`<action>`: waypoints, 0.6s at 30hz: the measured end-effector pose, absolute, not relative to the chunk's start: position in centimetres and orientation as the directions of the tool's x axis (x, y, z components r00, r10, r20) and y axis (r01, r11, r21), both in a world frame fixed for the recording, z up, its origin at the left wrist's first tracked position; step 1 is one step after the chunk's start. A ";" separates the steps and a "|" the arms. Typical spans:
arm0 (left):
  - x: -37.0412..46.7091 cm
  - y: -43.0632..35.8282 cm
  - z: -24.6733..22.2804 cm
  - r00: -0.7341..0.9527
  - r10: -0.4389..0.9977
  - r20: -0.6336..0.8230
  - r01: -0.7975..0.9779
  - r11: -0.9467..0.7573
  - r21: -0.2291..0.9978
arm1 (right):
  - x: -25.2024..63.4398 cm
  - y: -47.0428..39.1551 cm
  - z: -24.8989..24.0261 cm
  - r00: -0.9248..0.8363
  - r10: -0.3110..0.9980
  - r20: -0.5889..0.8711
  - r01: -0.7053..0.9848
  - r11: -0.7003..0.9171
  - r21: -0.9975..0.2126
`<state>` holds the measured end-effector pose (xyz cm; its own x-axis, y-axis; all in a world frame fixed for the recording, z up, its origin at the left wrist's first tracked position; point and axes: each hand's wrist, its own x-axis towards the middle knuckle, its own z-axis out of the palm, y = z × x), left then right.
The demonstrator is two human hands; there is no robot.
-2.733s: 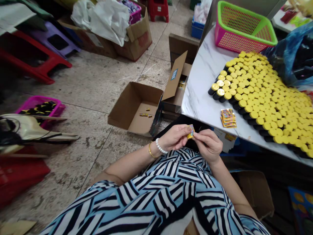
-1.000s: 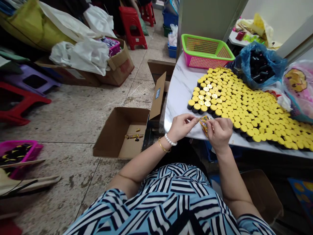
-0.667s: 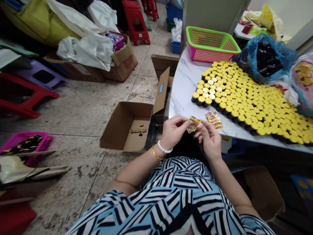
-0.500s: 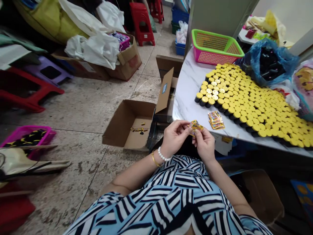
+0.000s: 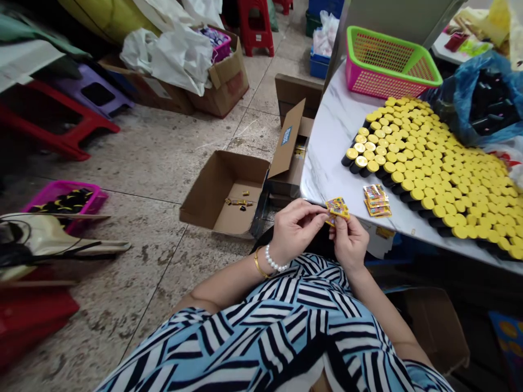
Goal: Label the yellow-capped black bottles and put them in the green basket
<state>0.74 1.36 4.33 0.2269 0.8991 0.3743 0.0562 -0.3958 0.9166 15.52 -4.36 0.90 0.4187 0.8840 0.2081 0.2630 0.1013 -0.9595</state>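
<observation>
Small yellow printed packets (image 5: 337,207) are pinched between my two hands, just off the table's front edge. My left hand (image 5: 297,227), with a pearl bracelet and a gold bangle at its wrist, has thumb and forefinger closed on their left side. The thumb and fingers of my right hand (image 5: 350,240) grip the lower right side. How many packets I hold, I cannot tell. On the table near my right hand lies a small pile of similar packets (image 5: 377,200). Beyond it stand many black cylinders with yellow caps (image 5: 425,163), packed close together.
A green and pink basket (image 5: 392,60) and a blue plastic bag (image 5: 490,98) of black items sit on the white table (image 5: 322,147). An open cardboard box (image 5: 204,190) with a few small pieces is on the floor to the left, near a magenta basket (image 5: 98,204).
The view has shifted, so the table appears further right. Between my hands, the packets are now spread and a yellow printed face shows more plainly. Both hands still hold them.
</observation>
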 end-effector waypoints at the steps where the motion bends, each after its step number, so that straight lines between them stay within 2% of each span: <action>1: 0.7 1.4 4.2 0.232 0.906 0.354 0.047 -0.374 0.926 | 15.5 -4.4 0.8 0.416 0.883 0.218 0.276 0.106 -0.955; 4: 0.4 1.5 3.9 0.267 0.933 0.241 -0.004 -0.249 0.968 | 15.5 -4.5 0.7 0.396 0.885 0.246 0.316 0.120 -0.941; 7: 0.1 1.6 3.2 0.323 0.944 0.073 -0.076 -0.050 0.996 | 15.5 -4.5 0.7 0.362 0.893 0.268 0.386 0.118 -0.915; 12: -0.5 2.2 2.6 0.505 0.820 -0.268 -0.141 0.385 0.912 | 15.6 -4.5 0.9 0.244 0.874 0.420 0.559 0.227 -0.798; 15: -0.7 2.3 2.5 0.552 0.784 -0.285 -0.134 0.420 0.898 | 15.7 -4.6 0.8 0.117 0.851 0.512 0.656 0.321 -0.683; 18: -0.7 2.0 2.0 0.470 0.865 -0.177 -0.119 0.260 0.958 | 15.8 -4.4 0.6 0.016 0.858 0.513 0.737 0.337 -0.586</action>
<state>-0.68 1.97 2.03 0.4701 0.8648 -0.1767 -0.1187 0.2603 0.9582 15.82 -4.45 0.57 0.0157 0.8584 0.5128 0.7367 0.3368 -0.5864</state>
